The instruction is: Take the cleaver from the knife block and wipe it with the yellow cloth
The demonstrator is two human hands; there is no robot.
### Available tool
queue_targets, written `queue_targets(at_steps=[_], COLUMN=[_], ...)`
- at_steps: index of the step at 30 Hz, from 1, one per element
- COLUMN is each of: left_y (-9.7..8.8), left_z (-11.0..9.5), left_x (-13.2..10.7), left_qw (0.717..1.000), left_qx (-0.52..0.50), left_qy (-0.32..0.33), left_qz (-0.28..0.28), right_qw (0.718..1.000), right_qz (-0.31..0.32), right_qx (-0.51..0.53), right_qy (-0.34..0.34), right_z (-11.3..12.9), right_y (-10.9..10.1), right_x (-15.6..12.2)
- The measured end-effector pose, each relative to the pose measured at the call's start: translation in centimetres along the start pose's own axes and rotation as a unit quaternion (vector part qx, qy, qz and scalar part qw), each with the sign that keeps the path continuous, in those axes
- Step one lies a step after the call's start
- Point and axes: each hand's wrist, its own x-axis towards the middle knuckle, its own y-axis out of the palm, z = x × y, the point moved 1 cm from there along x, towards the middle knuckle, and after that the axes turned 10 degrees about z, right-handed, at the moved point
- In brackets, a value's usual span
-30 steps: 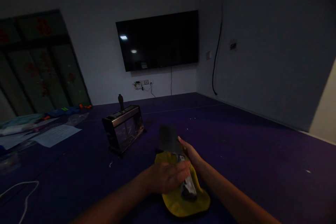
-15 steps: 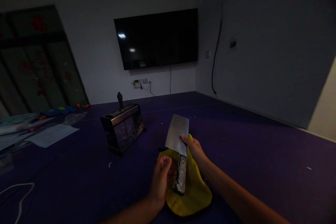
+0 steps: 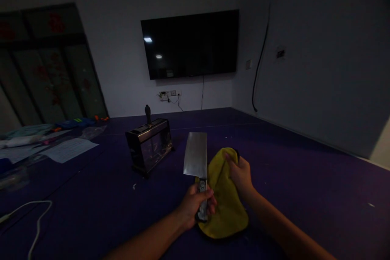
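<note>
My left hand (image 3: 195, 205) is wrapped round the handle of a cleaver (image 3: 196, 154), whose broad steel blade points away from me. The handle looks worn, dark with pale patches. My right hand (image 3: 241, 172) pinches the upper part of a yellow cloth (image 3: 224, 215) with a dark edge. The cloth hangs down just right of the cleaver, and part of it lies behind the handle and my left fingers. Farther off to the left stands a black knife block (image 3: 149, 146) with clear sides and one dark handle (image 3: 148, 114) sticking up from its top.
All this is over a purple surface (image 3: 304, 195). Papers (image 3: 71, 149), plastic wrapping and cloths lie at the far left. A white cable (image 3: 39, 221) curls at the near left. A dark television (image 3: 191, 44) hangs on the wall behind, with sockets (image 3: 170, 94) below it.
My left hand has closed round the cleaver's handle. My right hand has let go of the blade and moved right with the cloth, and cleaver and cloth are now apart at the blade.
</note>
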Motion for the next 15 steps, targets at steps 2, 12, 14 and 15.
queue_targets(at_steps=[2,12,14,15], left_y=[-0.5,-1.7,-1.9,-1.9], left_z=[-0.6,-1.0,-0.7,-0.7], left_x=[0.2,0.5,0.6,0.7], left_qw=[1.000,0.999,0.999,1.000], left_qx=[0.006,0.024,0.023,0.024], left_qy=[0.020,0.032,0.021,0.017], left_qz=[-0.017,0.002,0.007,0.009], right_qw=[0.995,0.821,0.751,0.722], right_qz=[-0.043,0.031,0.110,0.147], right_qx=[-0.065,-0.426,-0.494,-0.517], right_qy=[-0.062,-0.378,-0.424,-0.435], right_z=[1.1,1.7,0.2,-0.5], right_y=[-0.7,0.3,0.2,0.2], right_x=[0.7,1.5,0.7,0.3])
